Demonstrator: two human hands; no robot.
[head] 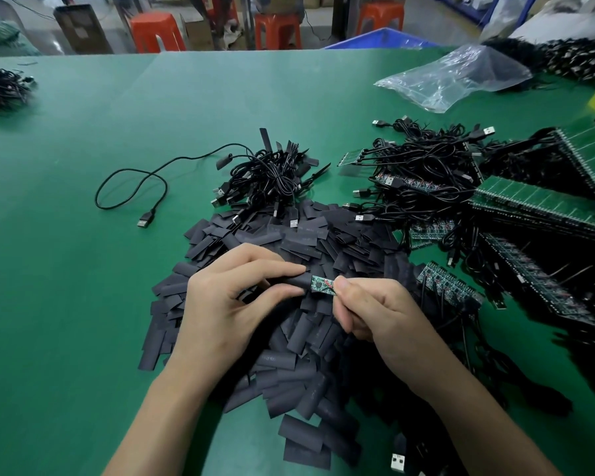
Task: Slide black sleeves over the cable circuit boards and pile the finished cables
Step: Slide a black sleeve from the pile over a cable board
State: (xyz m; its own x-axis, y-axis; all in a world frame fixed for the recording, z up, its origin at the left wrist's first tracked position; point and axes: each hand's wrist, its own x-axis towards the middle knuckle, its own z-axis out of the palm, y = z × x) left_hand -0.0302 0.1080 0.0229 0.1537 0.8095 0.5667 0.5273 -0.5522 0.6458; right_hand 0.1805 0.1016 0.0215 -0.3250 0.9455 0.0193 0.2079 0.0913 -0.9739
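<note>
A black sleeve is pinched near its mouth between the thumb and forefinger of the left hand, just above a broad heap of loose sleeves on the green table. A small green circuit board is gripped at its wired end by the curled fingertips of the right hand. Its far end is tucked into the sleeve's mouth, and most of the board is bare between the two hands. The cable itself is hidden beneath the right hand.

The step in hand is judged to be the sliding of the sleeve along the board, barely begun. It is best done with board and sleeve kept in one straight line, so that the board's corners are not caught on the inner wall. The sleeve's mouth should be squeezed lightly at its edges so that it is kept rounded rather than flat. The push is better given through the board's own edges than through the thin red wires at its end, since the joints there could be strained. The work is probably done once the whole board and its joints are covered.

A tangled pile of sleeved cables lies beyond the heap, and the finished piece is probably to be laid there. Unsleeved cables lie in a tangle to the right.
</note>
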